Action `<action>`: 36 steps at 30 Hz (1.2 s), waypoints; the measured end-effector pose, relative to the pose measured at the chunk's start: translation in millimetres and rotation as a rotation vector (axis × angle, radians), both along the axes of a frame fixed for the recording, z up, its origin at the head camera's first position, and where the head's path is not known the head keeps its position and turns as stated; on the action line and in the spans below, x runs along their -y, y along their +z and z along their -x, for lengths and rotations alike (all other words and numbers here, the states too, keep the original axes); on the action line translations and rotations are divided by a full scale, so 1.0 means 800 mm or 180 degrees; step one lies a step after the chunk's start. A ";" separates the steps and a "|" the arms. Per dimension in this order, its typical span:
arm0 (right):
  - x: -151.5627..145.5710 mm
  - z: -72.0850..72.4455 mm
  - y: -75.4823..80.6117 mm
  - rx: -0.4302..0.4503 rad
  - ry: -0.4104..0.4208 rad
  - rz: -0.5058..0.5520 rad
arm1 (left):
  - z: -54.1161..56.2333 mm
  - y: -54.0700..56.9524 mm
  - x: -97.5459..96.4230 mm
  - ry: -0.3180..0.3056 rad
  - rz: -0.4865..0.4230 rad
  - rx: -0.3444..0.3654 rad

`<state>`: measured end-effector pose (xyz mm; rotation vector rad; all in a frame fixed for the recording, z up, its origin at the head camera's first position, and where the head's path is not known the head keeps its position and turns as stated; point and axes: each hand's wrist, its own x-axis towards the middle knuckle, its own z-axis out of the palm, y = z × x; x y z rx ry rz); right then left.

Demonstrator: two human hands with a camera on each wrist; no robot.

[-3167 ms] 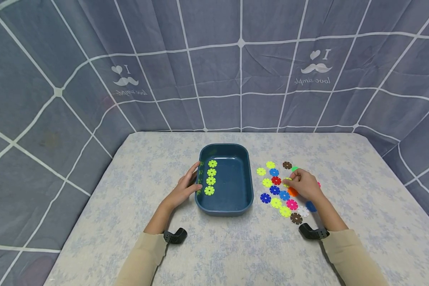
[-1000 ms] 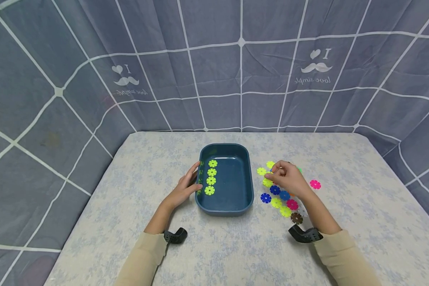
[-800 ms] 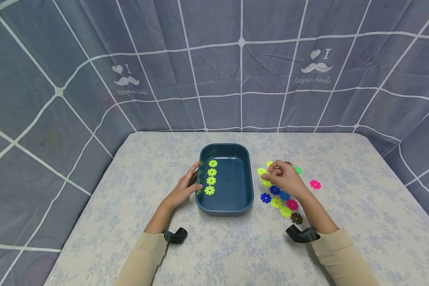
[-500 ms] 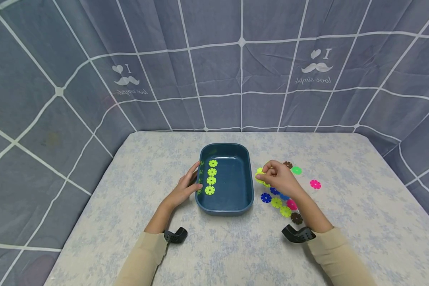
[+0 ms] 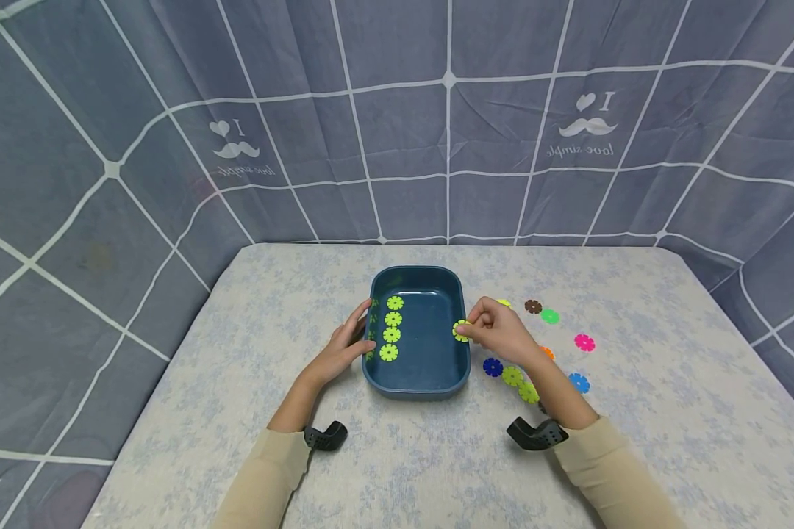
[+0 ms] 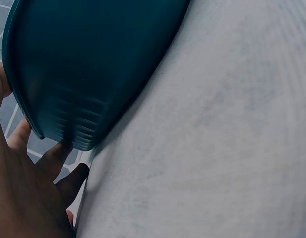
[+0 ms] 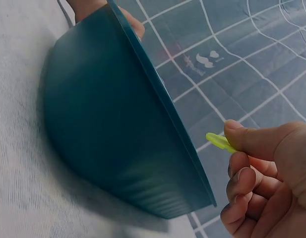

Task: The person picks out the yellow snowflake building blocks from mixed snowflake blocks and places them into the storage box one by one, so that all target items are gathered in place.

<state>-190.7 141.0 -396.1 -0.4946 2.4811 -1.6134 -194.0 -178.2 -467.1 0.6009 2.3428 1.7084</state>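
My right hand (image 5: 499, 334) pinches a yellow-green flower-shaped disc (image 5: 461, 331) between thumb and fingertips, over the right rim of the dark blue plastic basin (image 5: 430, 371). Edge-on in the right wrist view, the same disc (image 7: 219, 141) sticks out past the thumb, beyond the basin's rim. My left hand (image 5: 336, 351) holds the basin's left side; its thumb lies over the rim, while the other fingers touch the outer wall (image 6: 93, 74). Inside, several yellow-green discs (image 5: 392, 335) lie in a column along the left side.
Right of the basin, loose discs in mixed colours lie on the patterned tablecloth (image 5: 423, 470), among them dark blue (image 5: 492, 367), pink (image 5: 584, 342), green (image 5: 550, 316) and brown (image 5: 533, 306). My right hand and forearm hide some. A grey-blue curtain (image 5: 410, 132) hangs behind the table.
My right hand has picked up the yellow-green disc from the scattered ones and carried it left to the basin's right rim. My left hand has stayed on the basin.
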 end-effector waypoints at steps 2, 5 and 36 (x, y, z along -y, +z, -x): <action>0.007 -0.005 0.010 0.0006 0.0043 0.0022 | 0.000 0.000 0.000 -0.0010 -0.0014 0.0013; 0.015 -0.012 0.022 0.0027 0.0089 0.0044 | 0.000 0.000 0.000 -0.0021 -0.0025 0.0029; 0.073 0.003 -0.010 -0.0143 0.0342 -0.0090 | -0.001 0.004 0.000 0.0001 -0.0030 0.0022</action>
